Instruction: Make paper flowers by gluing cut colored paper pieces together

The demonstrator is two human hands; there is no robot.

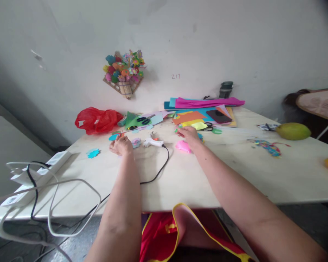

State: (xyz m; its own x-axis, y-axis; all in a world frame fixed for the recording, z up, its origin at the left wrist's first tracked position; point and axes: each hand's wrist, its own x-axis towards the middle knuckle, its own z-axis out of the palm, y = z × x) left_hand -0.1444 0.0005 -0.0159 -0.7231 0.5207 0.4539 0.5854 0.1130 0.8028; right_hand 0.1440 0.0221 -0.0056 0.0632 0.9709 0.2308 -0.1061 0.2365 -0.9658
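Observation:
My left hand (pixel 121 145) is closed, its fingers curled beside a round blue paper piece (pixel 114 137); a bit of orange shows at the fingertips, and what they hold is hard to make out. In a pinch, my right hand (pixel 190 134) has a small green paper piece (pixel 177 129) at its fingertips. Below that hand lies a pink paper piece (pixel 183 146). Between both hands a white glue gun (pixel 153 142) rests on the table with its black cord trailing toward me. A lilac paper flower (pixel 136 142) lies by my left hand, and a blue paper flower (pixel 93 153) further left.
A white power strip (pixel 54 160) with tangled cables lies at left. Behind are a red plastic bag (pixel 98 120), scissors (pixel 144 120), coloured paper sheets (pixel 190 117) and a phone (pixel 218 116). A green-yellow fruit (pixel 293 131) sits right. Paper flowers (pixel 125 69) hang on the wall.

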